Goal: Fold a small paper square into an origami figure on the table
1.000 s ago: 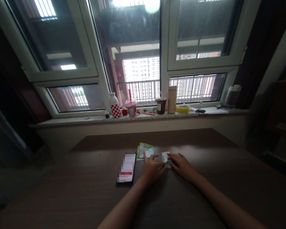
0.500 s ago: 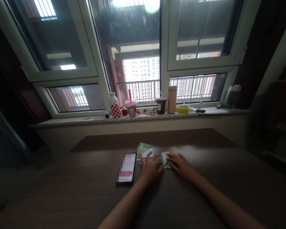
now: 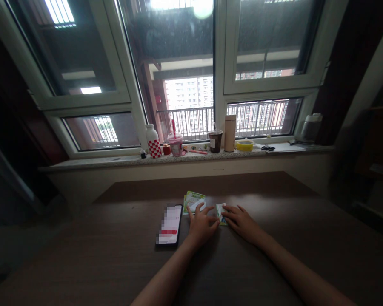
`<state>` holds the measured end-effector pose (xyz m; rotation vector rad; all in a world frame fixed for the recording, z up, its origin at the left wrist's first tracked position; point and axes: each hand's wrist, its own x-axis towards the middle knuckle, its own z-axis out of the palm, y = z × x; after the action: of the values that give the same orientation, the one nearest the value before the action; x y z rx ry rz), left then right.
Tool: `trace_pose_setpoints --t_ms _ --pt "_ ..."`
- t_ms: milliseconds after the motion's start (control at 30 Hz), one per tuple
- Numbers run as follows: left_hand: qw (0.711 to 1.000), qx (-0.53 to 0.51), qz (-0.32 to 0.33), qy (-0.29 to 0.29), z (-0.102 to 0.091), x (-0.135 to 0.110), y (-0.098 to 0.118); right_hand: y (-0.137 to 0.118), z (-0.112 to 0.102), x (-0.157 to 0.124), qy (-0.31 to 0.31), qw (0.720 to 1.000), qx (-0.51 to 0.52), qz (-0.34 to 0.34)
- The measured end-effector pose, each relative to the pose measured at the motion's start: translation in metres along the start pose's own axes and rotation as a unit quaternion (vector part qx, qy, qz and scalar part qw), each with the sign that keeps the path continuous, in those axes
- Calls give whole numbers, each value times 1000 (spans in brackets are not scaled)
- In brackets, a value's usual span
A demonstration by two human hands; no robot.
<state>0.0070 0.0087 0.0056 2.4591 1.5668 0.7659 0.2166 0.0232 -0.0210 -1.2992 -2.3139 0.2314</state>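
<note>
Both my hands rest on a dark wooden table (image 3: 274, 255) around a small green and white card (image 3: 220, 211). My left hand (image 3: 201, 225) lies flat with fingers spread, its fingertips reaching a stack of green and white cards (image 3: 194, 200) and its thumb side touching the small card. My right hand (image 3: 241, 221) presses its fingertips on the small card's right edge, fingers bent and close together. A black phone (image 3: 169, 224) with a lit screen lies just left of my left hand.
A stone window sill (image 3: 115, 160) runs behind the table. On it stand a red-checked white bottle (image 3: 153, 141), a pink cup (image 3: 176, 144), a dark drink cup (image 3: 215, 141), a tall tan flask (image 3: 230, 132), a yellow tape roll (image 3: 245, 145) and scissors (image 3: 268, 148).
The small card has narrowed and slid slightly left between my hands. My left hand's fingers have moved up onto the card stack. The right hand shifted a little left.
</note>
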Motion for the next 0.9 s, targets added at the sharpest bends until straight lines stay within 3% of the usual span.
trace_pose_setpoints --t_ms 900 --pt "998 31 -49 2 0 0 1 0 1 0 -2 999 -37 -5"
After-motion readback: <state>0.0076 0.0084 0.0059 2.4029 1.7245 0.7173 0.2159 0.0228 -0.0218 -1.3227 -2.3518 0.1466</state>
